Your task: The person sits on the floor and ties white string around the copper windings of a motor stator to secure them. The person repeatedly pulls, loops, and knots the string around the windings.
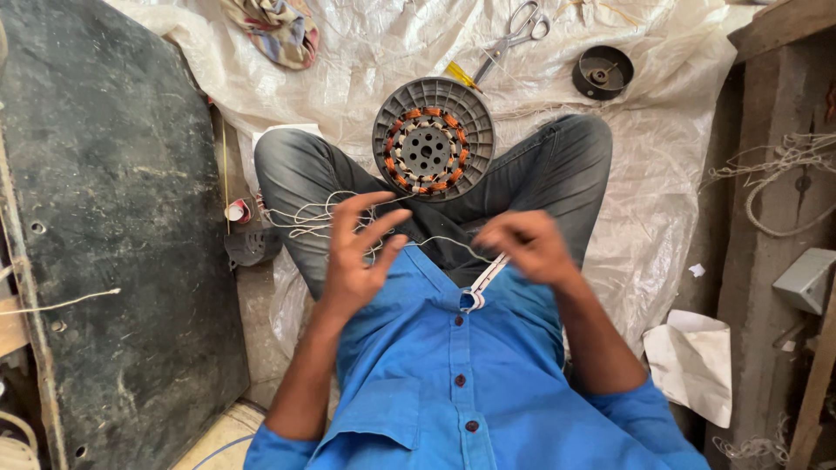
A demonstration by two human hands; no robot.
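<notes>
A dark board [113, 218] fills the left side, beside a white sheet [670, 174] spread over the floor where a person in a blue shirt [461, 383] sits cross-legged. A round grey stator [434, 139] with orange windings rests on the lap between the knees. The left hand [355, 257] has its fingers spread, loose white string [305, 218] draped over them. The right hand [527, 246] is closed, pinching the string above a white tool [484, 280] on the shirt. Scissors [514, 35] and a small black cup [602, 71] lie beyond the stator.
</notes>
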